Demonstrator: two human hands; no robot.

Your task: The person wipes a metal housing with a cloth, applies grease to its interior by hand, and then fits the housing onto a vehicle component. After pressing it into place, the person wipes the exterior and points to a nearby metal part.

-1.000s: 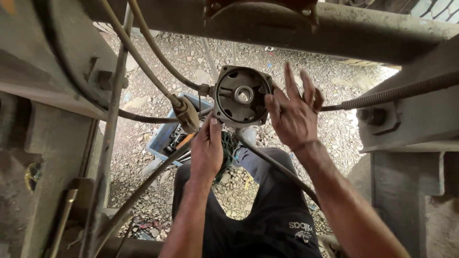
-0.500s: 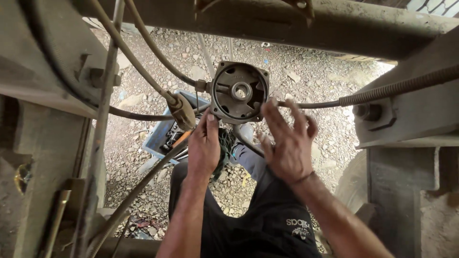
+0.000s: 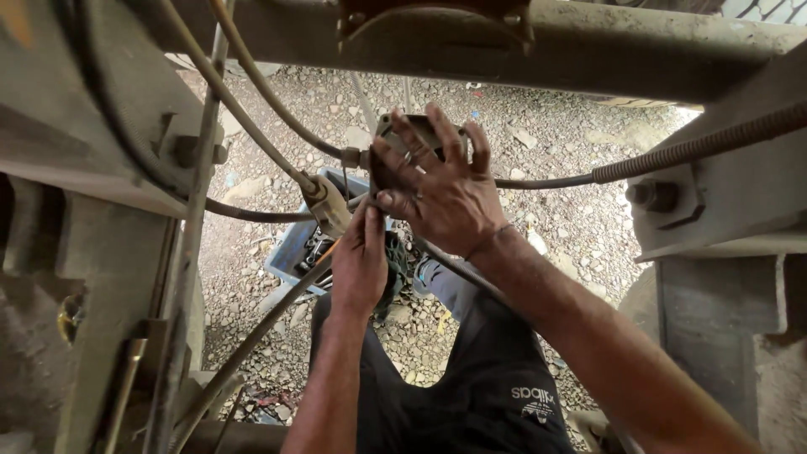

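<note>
A round dark metal housing [image 3: 395, 128] hangs among cables under a heavy steel frame. My right hand [image 3: 441, 189] lies flat over its open face with fingers spread, covering most of it. My left hand [image 3: 360, 261] reaches up from below to the housing's lower left edge; its fingertips are hidden behind the right hand, so its grip cannot be made out. An orange-handled tool [image 3: 329, 250] shows just left of that hand. A metal cable connector [image 3: 328, 202] joins the housing from the left.
Grey steel beams [image 3: 639, 50] and brackets [image 3: 723, 210] close in above and on both sides. Cables [image 3: 252, 92] cross from upper left; a corrugated conduit [image 3: 698, 147] runs right. A blue tray of tools [image 3: 298, 248] sits on gravel [image 3: 546, 143] below. My dark trousers [image 3: 471, 378] fill the lower middle.
My right hand moved left and up from beside the housing onto its face, covering the round opening. The left hand stayed below it. The view shifted slightly.
</note>
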